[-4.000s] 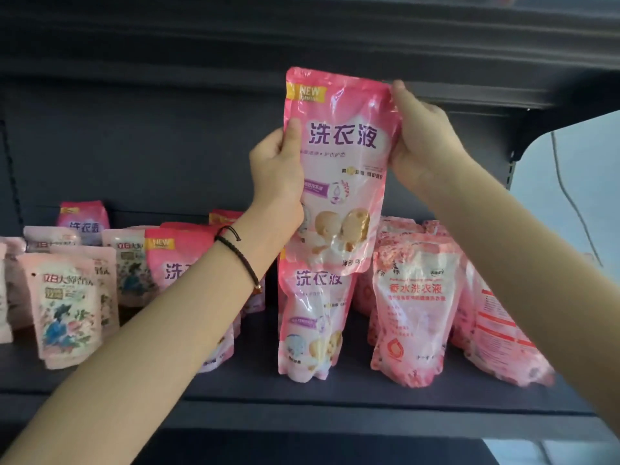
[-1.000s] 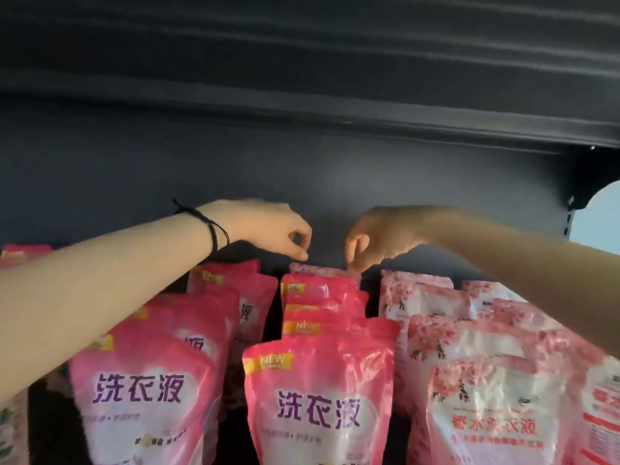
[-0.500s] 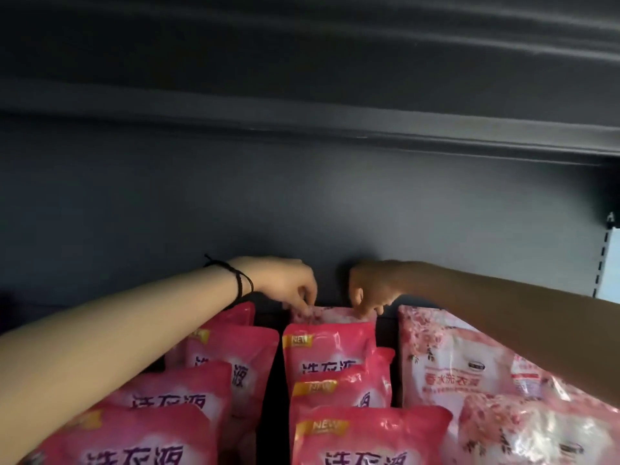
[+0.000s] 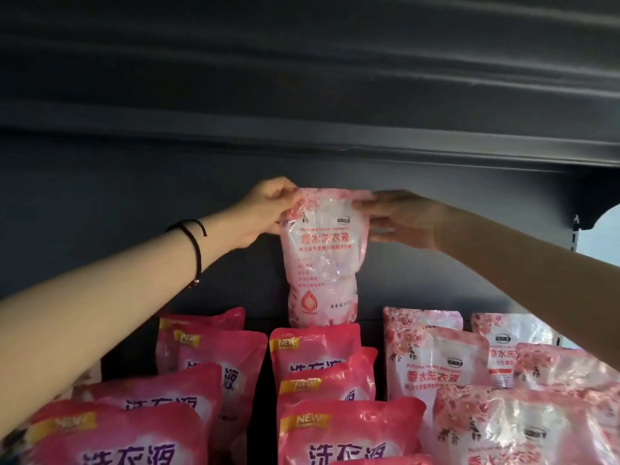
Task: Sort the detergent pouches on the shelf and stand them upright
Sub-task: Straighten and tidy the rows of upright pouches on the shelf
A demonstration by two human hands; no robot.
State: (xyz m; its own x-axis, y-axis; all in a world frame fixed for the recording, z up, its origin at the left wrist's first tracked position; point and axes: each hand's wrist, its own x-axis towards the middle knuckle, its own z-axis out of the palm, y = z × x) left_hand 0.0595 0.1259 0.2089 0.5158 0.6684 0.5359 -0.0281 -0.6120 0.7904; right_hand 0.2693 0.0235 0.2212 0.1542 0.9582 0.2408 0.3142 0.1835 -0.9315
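Backdrop: dark grey metal shelf unit, back panel across the view, underside of the next board overhead. On the shelf, deep pink glossy plastic detergent pouches standing in two columns, left & centre, front to back. At right, pale pink floral-print plastic pouches, upright but crowded, some overlapping.

Raised in front of the back panel, above rear of centre column: single pale pink floral-print pouch, hanging upright, label facing out. Bottom edge right at top of rearmost deep pink pouch; can't tell if touching.

Left grip pinching the top-left corner. Right grip closed on the top-right edge, fingers wrapped onto it. Thin black cord bracelet on left wrist.

Step in hand, prob.: moving a floral pouch that doesn't belong w/ the deep pink column below it, i.e. sorting by type.

Next move, by judgement: carry it right to the floral group, find a gap near the back, lower base-first & let it settle flat before letting go. Soft liquid fill likely to slump, so keep both corners level. Neighbours packed close, easy to knock over.
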